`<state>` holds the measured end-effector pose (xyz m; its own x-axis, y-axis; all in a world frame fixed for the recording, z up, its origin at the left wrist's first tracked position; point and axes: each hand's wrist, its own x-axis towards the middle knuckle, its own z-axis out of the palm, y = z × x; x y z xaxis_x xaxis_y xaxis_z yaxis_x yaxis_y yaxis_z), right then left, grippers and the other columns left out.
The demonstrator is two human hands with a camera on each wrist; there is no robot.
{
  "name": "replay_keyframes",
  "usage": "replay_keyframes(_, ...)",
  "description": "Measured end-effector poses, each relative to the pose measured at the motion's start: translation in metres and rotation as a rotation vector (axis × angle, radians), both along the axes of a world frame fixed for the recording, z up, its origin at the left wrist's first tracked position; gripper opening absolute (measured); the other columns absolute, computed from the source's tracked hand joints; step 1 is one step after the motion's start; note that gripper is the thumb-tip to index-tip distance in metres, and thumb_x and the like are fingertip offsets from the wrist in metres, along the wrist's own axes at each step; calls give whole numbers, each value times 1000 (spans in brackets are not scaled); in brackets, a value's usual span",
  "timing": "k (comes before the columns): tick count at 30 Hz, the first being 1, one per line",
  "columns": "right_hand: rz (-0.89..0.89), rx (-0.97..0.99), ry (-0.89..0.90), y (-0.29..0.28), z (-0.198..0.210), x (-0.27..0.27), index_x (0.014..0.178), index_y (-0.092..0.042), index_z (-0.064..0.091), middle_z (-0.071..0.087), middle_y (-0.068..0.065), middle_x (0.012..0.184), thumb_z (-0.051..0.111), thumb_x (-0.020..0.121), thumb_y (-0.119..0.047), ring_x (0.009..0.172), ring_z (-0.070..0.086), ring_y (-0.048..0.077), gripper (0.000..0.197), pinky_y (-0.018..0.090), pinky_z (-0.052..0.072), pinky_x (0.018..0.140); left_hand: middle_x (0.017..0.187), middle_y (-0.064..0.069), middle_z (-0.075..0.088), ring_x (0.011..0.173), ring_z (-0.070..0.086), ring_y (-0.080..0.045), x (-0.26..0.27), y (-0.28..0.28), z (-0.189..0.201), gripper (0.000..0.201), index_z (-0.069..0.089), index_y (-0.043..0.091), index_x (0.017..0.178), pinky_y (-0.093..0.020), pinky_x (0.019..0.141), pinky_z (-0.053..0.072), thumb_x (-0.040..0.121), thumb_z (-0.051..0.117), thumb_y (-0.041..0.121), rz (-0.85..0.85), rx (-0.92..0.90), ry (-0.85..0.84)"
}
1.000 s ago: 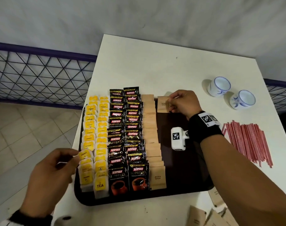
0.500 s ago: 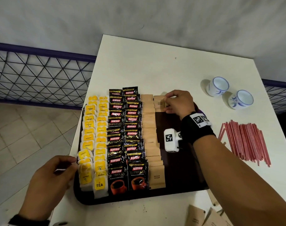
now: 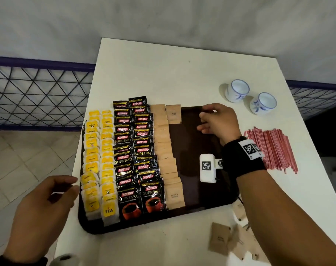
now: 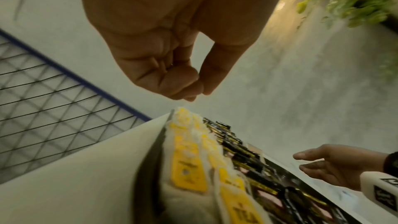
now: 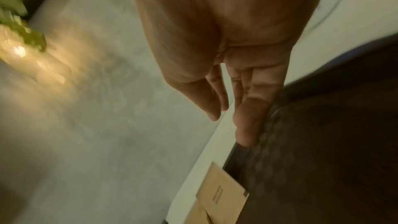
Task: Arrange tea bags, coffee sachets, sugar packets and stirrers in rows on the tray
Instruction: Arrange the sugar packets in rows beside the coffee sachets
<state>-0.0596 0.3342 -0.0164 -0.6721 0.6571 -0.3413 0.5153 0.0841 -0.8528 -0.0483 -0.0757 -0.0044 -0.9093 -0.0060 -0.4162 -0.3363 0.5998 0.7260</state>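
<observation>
On the dark tray (image 3: 198,143) lie two columns of yellow tea bags (image 3: 100,160), two columns of black coffee sachets (image 3: 134,150) and one column of brown sugar packets (image 3: 163,150). A single sugar packet (image 3: 173,114) lies alone at the far end, to the right of that column. My right hand (image 3: 203,120) hovers empty over the tray's far edge, right of that packet, its fingers straight (image 5: 228,125). My left hand (image 3: 73,184) floats just left of the tea bags (image 4: 187,168), fingers curled with the thumb against them (image 4: 193,91), holding nothing. Red stirrers (image 3: 272,148) lie on the table to the right.
Two white-and-blue cups (image 3: 238,90) (image 3: 263,102) stand at the far right of the white table (image 3: 163,73). Loose sugar packets (image 3: 221,239) lie near the front edge under my right forearm. A blue mesh railing (image 3: 38,93) runs behind the table's left side.
My right hand let go of the sugar packet at the tray's far end and moved right. My left hand drew back from the tea bags, leaving them on the tray.
</observation>
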Motion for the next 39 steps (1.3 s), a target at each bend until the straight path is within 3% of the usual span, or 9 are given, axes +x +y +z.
replay_keyframes(4, -87, -15, -5, 11, 20, 95, 102, -9, 70, 69, 13, 79, 68, 89, -7, 61, 68, 25, 13, 27, 45, 50, 84, 22, 69, 77, 69, -15, 11, 39, 11, 30, 65, 49, 90, -30, 59, 55, 91, 69, 19, -252, 65, 98)
replay_keyframes(9, -248, 78, -104, 28, 29, 226, 99, -16, 73, 70, 10, 82, 72, 87, -9, 64, 67, 15, 14, 25, 47, 49, 89, 26, 70, 86, 65, 7, 56, 113, 17, 27, 68, 41, 93, -3, 71, 42, 86, 73, 15, -709, 110, 90)
replay_keyframes(17, -115, 64, -330, 76, 11, 335, 119, -32, 65, 61, 0, 116, 85, 76, -19, 93, 65, 20, 49, 23, 48, 59, 128, 22, 42, 107, 56, -6, 155, 211, -10, 55, 44, 44, 132, -31, 89, 51, 87, 70, 26, -1284, -162, 95)
replay_keyframes(20, 19, 130, -447, 85, 6, 355, 136, -37, 53, 47, 1, 129, 85, 72, -28, 115, 55, 22, 72, 20, 48, 70, 143, 11, 31, 122, 53, -17, 181, 231, -22, 69, 33, 38, 146, -31, 94, 49, 89, 66, 18, -1290, -332, 92)
replay_keyframes(22, 81, 167, -497, 85, 4, 364, 144, -35, 44, 39, 4, 135, 85, 64, -43, 129, 44, 26, 90, 33, 49, 95, 146, 7, 28, 125, 53, -19, 189, 236, -27, 72, 28, 35, 151, -30, 97, 47, 91, 64, 17, -1229, -372, 84)
replay_keyframes(24, 194, 222, -595, 80, -1, 373, 148, -31, 33, 33, 4, 138, 87, 59, -54, 135, 31, 26, 107, 39, 35, 109, 143, 5, 30, 125, 55, -19, 196, 241, -31, 73, 30, 33, 151, -29, 98, 49, 90, 68, 18, -1180, -366, 73)
replay_keyframes(29, 347, 399, -636, 59, -30, 375, 131, -27, 36, 28, -1, 137, 81, 42, -69, 126, 22, 23, 108, 31, 23, 88, 136, 5, 33, 116, 60, -19, 209, 262, -37, 72, 30, 32, 150, -28, 93, 52, 91, 68, 20, -1116, -387, 78)
replay_keyframes(33, 500, 597, -592, 52, -42, 368, 124, -18, 49, 39, -2, 134, 69, 54, -69, 115, 26, 25, 89, 34, 17, 85, 132, 4, 35, 114, 60, -19, 220, 280, -40, 70, 29, 33, 147, -29, 92, 55, 91, 69, 26, -1106, -371, 106)
replay_keyframes(39, 249, 334, -454, 54, -24, 368, 134, -26, 33, 27, -1, 125, 88, 59, -49, 118, 24, 22, 96, 32, 36, 87, 134, 2, 35, 121, 45, -18, 225, 293, -42, 72, 28, 32, 146, -32, 96, 52, 89, 71, 34, -1083, -360, 186)
